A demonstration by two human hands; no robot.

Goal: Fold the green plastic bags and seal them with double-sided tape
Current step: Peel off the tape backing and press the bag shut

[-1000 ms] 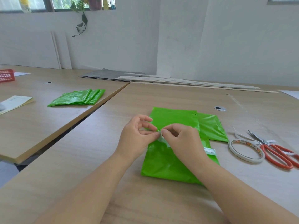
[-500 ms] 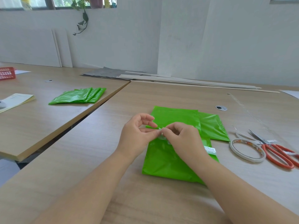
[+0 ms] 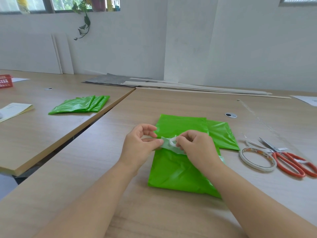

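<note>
Head view. The near worktop (image 3: 96,177) carries 1 folded green bag (image 3: 176,170) lying flat near the middle, closer to the near edge than to the far edge. A 2nd green bag (image 3: 221,136) lies partly under it, projecting toward the right edge.

Both hands meet just above the upper part of the folded bag. The left hand (image 3: 141,143) pinches the left end of a pale tape strip (image 3: 165,145) between thumb and forefinger, with the remaining fingers arched above. The right hand (image 3: 197,148), its fingers curled, pinches a white loop that curls up from the same strip. Whether the strip already adheres to the bag along its whole length cannot be told, since the right hand covers it.

Toward the right edge lie a roll of double-sided tape (image 3: 257,161), flat, and just beside it a pair of orange-handled scissors (image 3: 291,160), blades pointing toward the far edge. A round cable grommet (image 3: 230,115) sits beyond the bags.

Along the far edge rest long wooden slats (image 3: 205,89) and a grey sheet (image 3: 109,79).

A 2nd worktop (image 3: 34,134) on the left bears a stack of folded green bags (image 3: 80,104), a paper pad (image 3: 15,110) and a red basket (image 3: 5,80) at its left edge.
</note>
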